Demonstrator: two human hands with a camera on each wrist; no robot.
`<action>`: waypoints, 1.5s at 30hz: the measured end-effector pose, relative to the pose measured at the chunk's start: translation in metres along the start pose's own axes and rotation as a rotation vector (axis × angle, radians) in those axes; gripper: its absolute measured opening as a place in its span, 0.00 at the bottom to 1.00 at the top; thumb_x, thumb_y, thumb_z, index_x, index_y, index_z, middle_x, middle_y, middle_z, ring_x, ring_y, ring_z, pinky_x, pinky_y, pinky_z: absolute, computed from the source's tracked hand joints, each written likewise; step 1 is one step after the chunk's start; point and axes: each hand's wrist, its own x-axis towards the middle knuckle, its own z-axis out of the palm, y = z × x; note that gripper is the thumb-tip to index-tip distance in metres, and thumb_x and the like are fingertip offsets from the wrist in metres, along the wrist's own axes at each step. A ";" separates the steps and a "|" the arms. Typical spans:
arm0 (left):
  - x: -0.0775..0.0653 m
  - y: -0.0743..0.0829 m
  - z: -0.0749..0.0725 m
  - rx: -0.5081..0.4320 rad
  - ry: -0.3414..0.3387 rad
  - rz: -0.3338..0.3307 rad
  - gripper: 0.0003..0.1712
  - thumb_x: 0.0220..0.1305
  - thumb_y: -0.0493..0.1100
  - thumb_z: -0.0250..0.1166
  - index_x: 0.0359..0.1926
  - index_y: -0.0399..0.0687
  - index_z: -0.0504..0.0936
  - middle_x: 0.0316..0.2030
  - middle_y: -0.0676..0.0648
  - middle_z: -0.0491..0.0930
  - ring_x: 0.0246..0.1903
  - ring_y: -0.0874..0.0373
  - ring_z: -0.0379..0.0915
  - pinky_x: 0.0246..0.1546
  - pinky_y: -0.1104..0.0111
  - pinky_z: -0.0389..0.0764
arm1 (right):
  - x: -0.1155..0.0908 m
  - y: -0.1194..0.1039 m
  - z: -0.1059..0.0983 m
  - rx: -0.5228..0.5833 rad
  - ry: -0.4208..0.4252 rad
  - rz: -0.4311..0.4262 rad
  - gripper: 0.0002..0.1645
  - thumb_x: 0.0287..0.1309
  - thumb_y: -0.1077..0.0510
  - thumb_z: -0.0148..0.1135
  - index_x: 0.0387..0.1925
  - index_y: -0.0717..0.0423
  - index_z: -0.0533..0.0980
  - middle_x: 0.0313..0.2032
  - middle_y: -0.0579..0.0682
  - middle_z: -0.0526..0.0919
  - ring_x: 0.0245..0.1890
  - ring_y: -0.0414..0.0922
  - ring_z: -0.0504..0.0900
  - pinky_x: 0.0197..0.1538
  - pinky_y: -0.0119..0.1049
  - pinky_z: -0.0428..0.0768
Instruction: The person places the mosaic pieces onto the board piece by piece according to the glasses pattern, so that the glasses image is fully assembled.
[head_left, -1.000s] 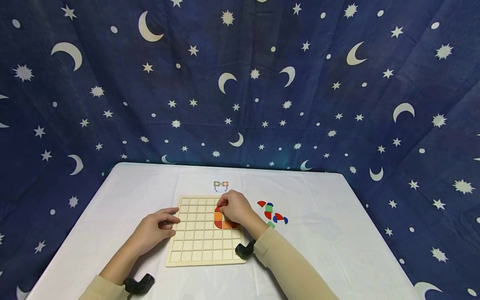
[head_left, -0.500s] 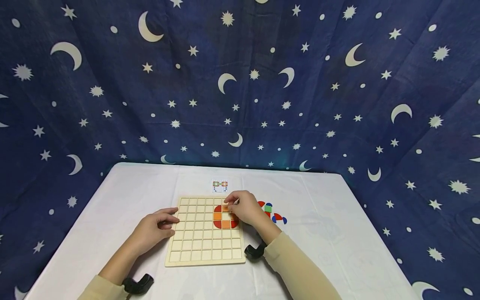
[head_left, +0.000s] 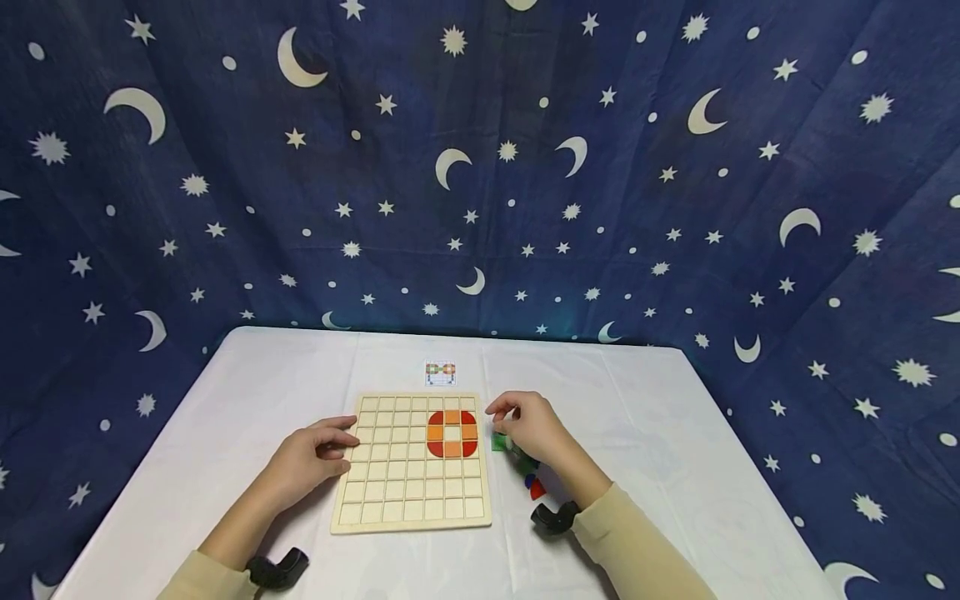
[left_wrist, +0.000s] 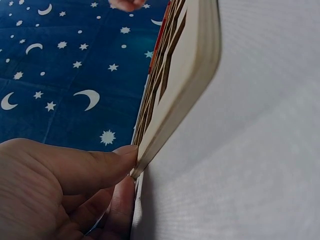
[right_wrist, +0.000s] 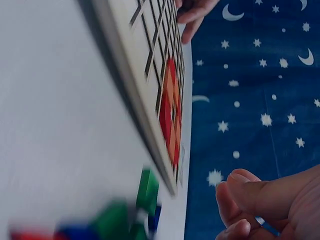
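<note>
1. Right hand (head_left: pixel 534 427): fingers narrow, thumb near index, no piece visible between them. It is over the loose pieces, just right of the board.
2. Below it: green square piece (head_left: pixel 498 442), blue rounded piece (head_left: pixel 530 481) and red rounded piece (head_left: pixel 537 490); others blurred or hidden.
3. Left hand (head_left: pixel 311 454): fingers touch the left edge of the square pale wooden grid board (head_left: pixel 398 469), probably steadying it.
4. Ring sits at the board's right side: red quarter-round pieces (head_left: pixel 436 450) at corners, curves outward; orange square pieces (head_left: pixel 452 449) between; middle cell bare.
5. Board lies flat on the white-covered counter (head_left: pixel 637 400), sides roughly square to the person; no clear long axis.
6. Small printed pattern card (head_left: pixel 440 372) beyond the board shows two linked rings.
7. Step, my read: one ring laid, choosing another piece. Next move likely calls for pinching one, perhaps green for the link.
</note>
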 end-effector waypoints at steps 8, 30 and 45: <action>0.001 0.001 -0.001 0.004 0.001 -0.002 0.19 0.58 0.32 0.78 0.51 0.46 0.91 0.75 0.43 0.76 0.48 0.59 0.82 0.44 0.78 0.83 | -0.012 0.032 -0.034 -0.023 0.060 0.085 0.11 0.63 0.67 0.73 0.45 0.52 0.89 0.32 0.45 0.84 0.31 0.46 0.76 0.33 0.34 0.77; 0.002 -0.003 -0.001 0.004 0.006 0.005 0.19 0.58 0.33 0.78 0.52 0.46 0.91 0.75 0.44 0.76 0.47 0.60 0.82 0.44 0.77 0.82 | -0.036 0.096 -0.065 -0.146 0.091 0.186 0.13 0.56 0.68 0.77 0.42 0.54 0.86 0.29 0.46 0.80 0.34 0.44 0.76 0.42 0.37 0.75; 0.001 -0.001 -0.001 0.000 -0.004 0.007 0.19 0.58 0.33 0.77 0.52 0.46 0.91 0.75 0.43 0.76 0.48 0.59 0.82 0.44 0.77 0.82 | -0.043 0.078 -0.048 -0.181 0.107 0.179 0.12 0.58 0.66 0.78 0.41 0.52 0.84 0.28 0.46 0.77 0.34 0.43 0.75 0.42 0.38 0.74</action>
